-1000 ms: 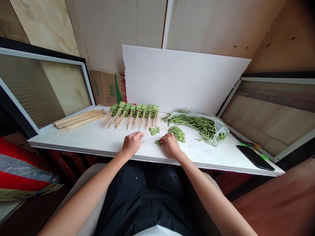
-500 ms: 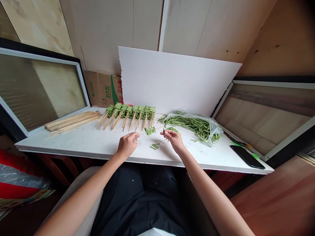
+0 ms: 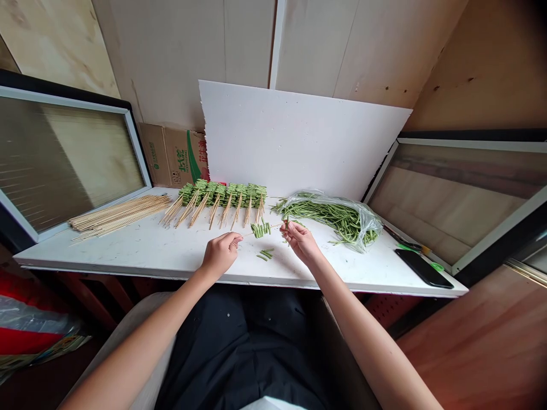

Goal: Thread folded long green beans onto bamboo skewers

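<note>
Phone point(image 3: 423, 267) near right front corner of table point(image 3: 171, 259), seemingly out of way. Loose pieces point(image 3: 266, 254) near front edge, probably for easy reach. Left hand point(image 3: 221, 252) pinches end of skewer point(image 3: 248, 234), likely steadying it; right hand point(image 3: 302, 242) pinches bean piece point(image 3: 286, 221) at other end. Threaded beans point(image 3: 261, 229) between hands. Farther, full skewers point(image 3: 222, 195) near back edge, sticks frontward, perhaps for grabbing.

on table point(image 3: 141, 246), left to right: bare skewers point(image 3: 122, 214), filled skewers point(image 3: 235, 195), bagged beans point(image 3: 333, 215), phone point(image 3: 423, 268).
</note>
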A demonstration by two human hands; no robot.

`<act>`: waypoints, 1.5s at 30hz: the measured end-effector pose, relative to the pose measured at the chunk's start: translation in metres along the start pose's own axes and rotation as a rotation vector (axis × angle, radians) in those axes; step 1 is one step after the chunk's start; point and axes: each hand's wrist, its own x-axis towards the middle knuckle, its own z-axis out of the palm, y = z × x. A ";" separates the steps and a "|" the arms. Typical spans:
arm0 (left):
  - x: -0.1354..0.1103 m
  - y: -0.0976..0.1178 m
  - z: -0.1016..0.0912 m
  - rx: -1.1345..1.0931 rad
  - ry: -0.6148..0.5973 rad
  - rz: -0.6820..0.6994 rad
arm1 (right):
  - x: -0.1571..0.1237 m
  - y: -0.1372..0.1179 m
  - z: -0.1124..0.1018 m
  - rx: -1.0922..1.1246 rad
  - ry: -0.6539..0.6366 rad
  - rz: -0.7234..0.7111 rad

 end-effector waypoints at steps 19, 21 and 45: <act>0.000 0.002 0.001 0.012 -0.008 -0.027 | -0.005 -0.001 0.006 0.014 -0.010 -0.029; 0.000 0.002 0.001 0.016 -0.008 -0.016 | -0.005 -0.002 0.007 0.014 0.016 -0.039; -0.002 0.000 0.002 0.028 -0.016 0.000 | -0.005 0.001 0.009 0.124 0.018 0.020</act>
